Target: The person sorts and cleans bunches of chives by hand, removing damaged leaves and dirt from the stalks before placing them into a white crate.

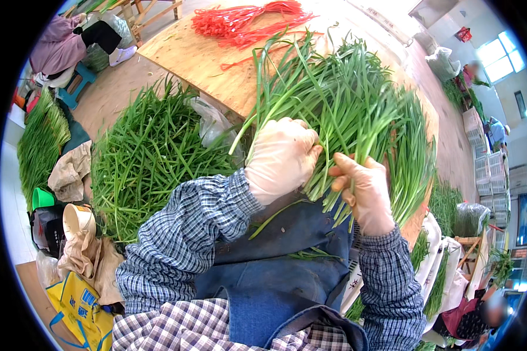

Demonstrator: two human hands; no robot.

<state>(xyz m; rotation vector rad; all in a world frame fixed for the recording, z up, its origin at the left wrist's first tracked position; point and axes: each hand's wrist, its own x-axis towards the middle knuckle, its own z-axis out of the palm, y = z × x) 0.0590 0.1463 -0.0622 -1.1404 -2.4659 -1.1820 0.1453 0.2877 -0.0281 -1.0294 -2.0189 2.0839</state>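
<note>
A loose pile of long green garlic chives [339,88] lies on the wooden table in front of me, their pale stem ends toward my lap. My left hand [284,158], in a thin whitish glove, is closed round a few chives at the pile's left side. Thumb and fingers of my gloved right hand [363,190] pinch several chive stalks near their lower ends, and their leaves fan upward. The two hands are a short gap apart. Some stems hang over the table edge above my dark blue apron [275,272].
Red plastic strips [257,23] lie at the far side of the wooden table [181,55]. A large chive heap [158,158] is at my left, beside clear plastic. Lower left are a yellow bag [79,310] and a tan cup [79,220]. A person sits at far left; others are at right.
</note>
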